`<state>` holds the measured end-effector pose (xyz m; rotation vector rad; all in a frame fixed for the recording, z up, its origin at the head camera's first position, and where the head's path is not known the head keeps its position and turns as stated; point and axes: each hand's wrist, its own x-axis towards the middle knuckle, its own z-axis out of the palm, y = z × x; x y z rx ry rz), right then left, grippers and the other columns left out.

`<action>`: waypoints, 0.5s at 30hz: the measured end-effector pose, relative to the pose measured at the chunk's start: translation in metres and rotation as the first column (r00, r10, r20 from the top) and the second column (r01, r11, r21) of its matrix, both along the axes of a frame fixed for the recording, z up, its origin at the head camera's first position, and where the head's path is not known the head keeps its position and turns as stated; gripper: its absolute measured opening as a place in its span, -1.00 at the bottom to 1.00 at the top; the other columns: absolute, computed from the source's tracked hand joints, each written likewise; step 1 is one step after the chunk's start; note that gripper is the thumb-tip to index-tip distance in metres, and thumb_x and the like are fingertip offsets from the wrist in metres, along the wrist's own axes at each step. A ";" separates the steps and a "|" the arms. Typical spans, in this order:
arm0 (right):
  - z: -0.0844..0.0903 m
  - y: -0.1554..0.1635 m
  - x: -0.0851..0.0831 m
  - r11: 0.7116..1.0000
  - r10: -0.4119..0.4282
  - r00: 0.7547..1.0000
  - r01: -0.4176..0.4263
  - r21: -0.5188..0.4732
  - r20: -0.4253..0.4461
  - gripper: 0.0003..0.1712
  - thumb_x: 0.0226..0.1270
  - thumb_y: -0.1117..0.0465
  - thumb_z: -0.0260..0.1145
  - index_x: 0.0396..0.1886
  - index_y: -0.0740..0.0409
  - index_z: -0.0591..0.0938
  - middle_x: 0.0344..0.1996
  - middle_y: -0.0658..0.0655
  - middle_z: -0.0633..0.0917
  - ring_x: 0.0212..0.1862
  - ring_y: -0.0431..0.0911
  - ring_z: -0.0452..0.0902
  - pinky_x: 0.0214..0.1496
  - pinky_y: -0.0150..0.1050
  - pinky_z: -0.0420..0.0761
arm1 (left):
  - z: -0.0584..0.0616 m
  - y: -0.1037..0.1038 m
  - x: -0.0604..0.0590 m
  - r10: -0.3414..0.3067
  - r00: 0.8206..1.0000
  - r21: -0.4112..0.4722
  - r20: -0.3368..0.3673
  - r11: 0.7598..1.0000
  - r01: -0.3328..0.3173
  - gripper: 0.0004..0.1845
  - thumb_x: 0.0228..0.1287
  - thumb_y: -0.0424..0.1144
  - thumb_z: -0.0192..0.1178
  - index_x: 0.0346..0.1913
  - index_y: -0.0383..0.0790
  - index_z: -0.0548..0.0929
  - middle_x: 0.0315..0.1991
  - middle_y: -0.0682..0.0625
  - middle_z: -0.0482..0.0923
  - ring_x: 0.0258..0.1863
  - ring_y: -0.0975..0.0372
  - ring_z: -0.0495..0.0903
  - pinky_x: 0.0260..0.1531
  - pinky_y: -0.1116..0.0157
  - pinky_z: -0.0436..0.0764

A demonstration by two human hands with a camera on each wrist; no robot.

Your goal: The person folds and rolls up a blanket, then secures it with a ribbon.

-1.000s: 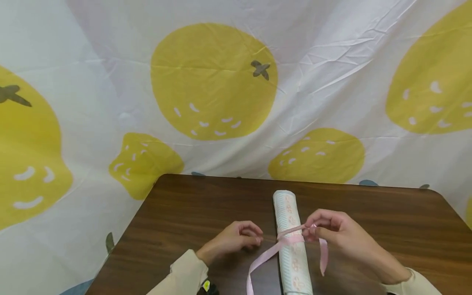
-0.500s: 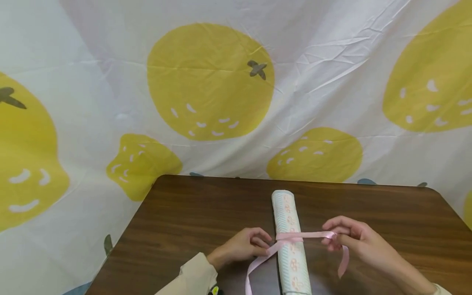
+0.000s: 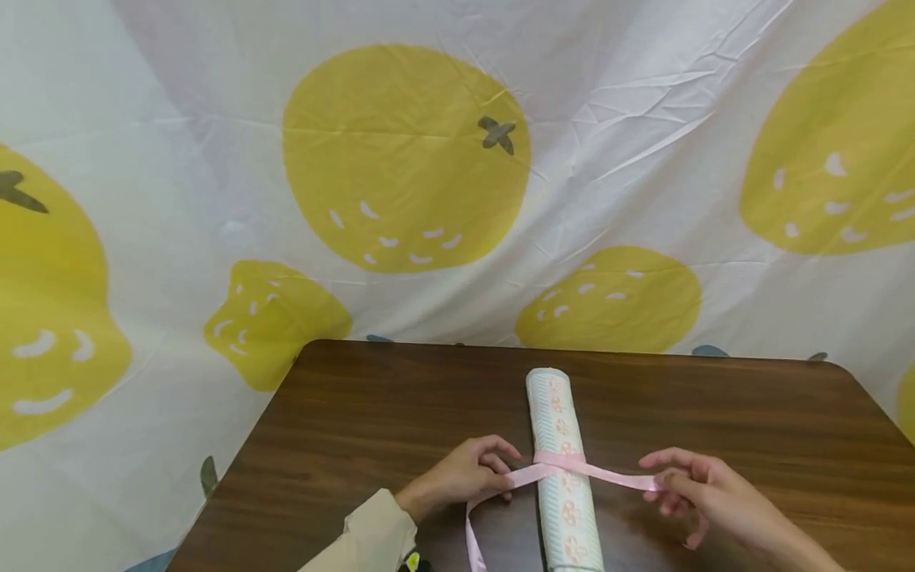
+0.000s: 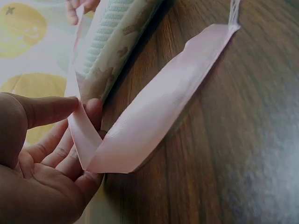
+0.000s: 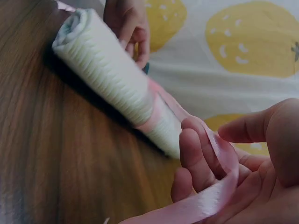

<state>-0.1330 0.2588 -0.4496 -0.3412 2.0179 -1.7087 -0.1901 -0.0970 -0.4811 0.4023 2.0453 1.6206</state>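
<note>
A rolled-up white cloth [image 3: 570,528] with a mint edge and peach motifs lies lengthwise on the brown table. A pink satin ribbon [image 3: 620,477] goes round its middle and crosses on top. To the left of the roll, my left hand [image 3: 457,475] pinches one end length between thumb and fingers; its loose tail [image 4: 154,98] folds away over the tabletop in the left wrist view. Right of the roll, my right hand [image 3: 708,491] pinches the other length, and that tail [image 5: 196,207] runs across its fingers. The roll's underside is hidden.
The wood-grain table [image 3: 400,397] ends at a rounded far edge. Behind it hangs a white curtain [image 3: 443,302] printed with yellow fruit. A dark band with a yellow detail shows at my left cuff [image 3: 382,528].
My right hand has drawn its ribbon length across the roll to the right and slightly down. My left hand has moved right and taken hold of the left length.
</note>
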 end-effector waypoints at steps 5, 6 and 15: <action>-0.010 0.001 -0.002 0.997 -0.036 0.999 0.034 0.069 0.023 -0.63 0.54 0.21 0.08 0.13 0.40 0.49 -0.30 0.12 0.69 -0.39 -0.16 0.57 -0.49 0.00 0.67 | 0.001 -0.010 -0.002 0.017 1.000 0.009 0.012 1.000 -0.017 -0.68 0.18 -0.54 0.28 0.02 -0.36 0.59 -0.41 -0.20 0.70 -0.49 0.18 0.67 -0.47 0.40 0.48; -0.012 0.002 -0.002 0.996 -0.038 0.999 0.037 0.080 0.010 -0.63 0.53 0.21 0.09 0.12 0.42 0.50 -0.30 0.13 0.69 -0.40 -0.17 0.56 -0.49 -0.03 0.66 | 0.001 -0.012 -0.003 0.022 1.000 0.012 0.014 1.000 -0.023 -0.68 0.18 -0.53 0.28 0.02 -0.37 0.59 -0.41 -0.19 0.70 -0.50 0.20 0.66 -0.49 0.40 0.48; -0.028 0.011 -0.008 0.985 -0.055 0.995 0.068 0.158 -0.081 -0.64 0.47 0.23 0.20 0.02 0.50 0.55 -0.29 0.16 0.74 -0.38 -0.19 0.60 -0.35 -0.29 0.61 | -0.002 -0.028 -0.008 0.022 0.999 0.039 0.024 0.999 -0.023 -0.71 0.20 -0.52 0.27 0.00 -0.46 0.58 -0.37 -0.25 0.72 -0.49 0.23 0.66 -0.42 0.37 0.62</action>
